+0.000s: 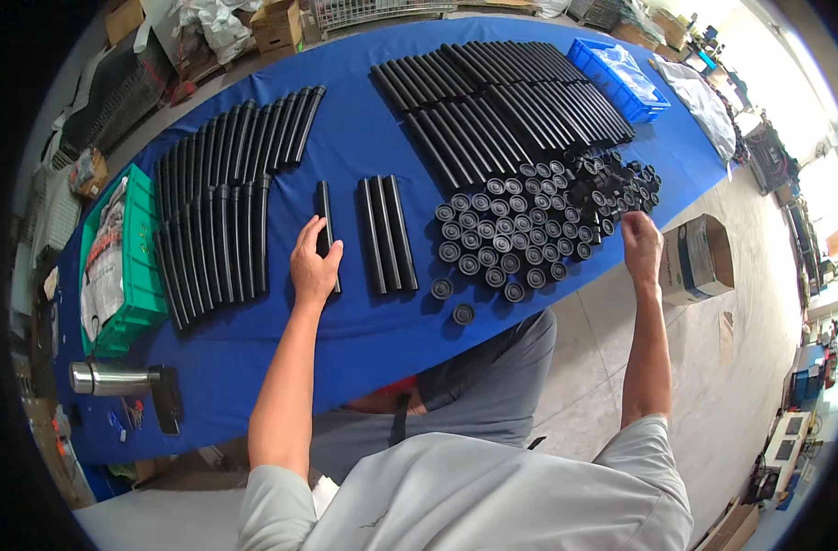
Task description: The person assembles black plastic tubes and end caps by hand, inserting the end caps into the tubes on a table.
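My left hand (314, 266) has its thumb and fingers around a single black tube (323, 200) lying on the blue cloth. Just right of it, three more black tubes (378, 234) lie side by side. My right hand (642, 248) is closed at the right edge of a spread of round black caps (503, 242); whatever its fingertips hold is hidden. Most caps in the near part show their ringed faces, while those by my right hand lie in a jumbled heap (612, 179). Two caps sit apart at the near side, one of them a loose cap (463, 314).
Rows of black tubes with collared ends (217, 220) lie at left, beside a green crate (134, 266). Plain tubes (501, 101) fill the far right, near a blue basket (621, 78). A steel flask (111, 378) and phone (166, 401) lie near left. A cardboard box (699, 260) stands right.
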Demonstrator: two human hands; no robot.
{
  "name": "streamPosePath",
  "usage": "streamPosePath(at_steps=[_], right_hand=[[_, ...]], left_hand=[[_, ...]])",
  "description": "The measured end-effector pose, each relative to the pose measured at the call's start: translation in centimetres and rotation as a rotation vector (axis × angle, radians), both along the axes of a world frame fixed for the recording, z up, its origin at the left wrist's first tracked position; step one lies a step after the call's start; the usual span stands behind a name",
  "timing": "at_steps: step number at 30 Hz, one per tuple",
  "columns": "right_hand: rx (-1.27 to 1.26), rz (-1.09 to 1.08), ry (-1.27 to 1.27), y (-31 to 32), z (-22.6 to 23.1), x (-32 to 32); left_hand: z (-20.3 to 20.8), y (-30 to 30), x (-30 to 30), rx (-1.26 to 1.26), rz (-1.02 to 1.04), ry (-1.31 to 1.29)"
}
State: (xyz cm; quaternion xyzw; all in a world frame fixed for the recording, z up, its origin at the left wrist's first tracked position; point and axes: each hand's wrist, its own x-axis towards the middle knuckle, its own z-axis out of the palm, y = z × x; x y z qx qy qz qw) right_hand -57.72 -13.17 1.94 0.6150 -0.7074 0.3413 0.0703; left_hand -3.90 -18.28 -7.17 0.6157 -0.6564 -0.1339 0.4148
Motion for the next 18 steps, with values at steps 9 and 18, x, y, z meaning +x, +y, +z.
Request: streamPosePath(at_steps=[9, 18], right_hand=[[0.135, -0.041, -0.067, 0.7, -5.8, 0.3], [0.176, -0.014, -0.312, 1.0, -7.1, -0.1]], left_hand=[[0.1, 0.1, 0.0, -0.008, -0.006, -0.014], [-0.4, -0.1, 0.3, -0.027, -0.021, -0.018]])
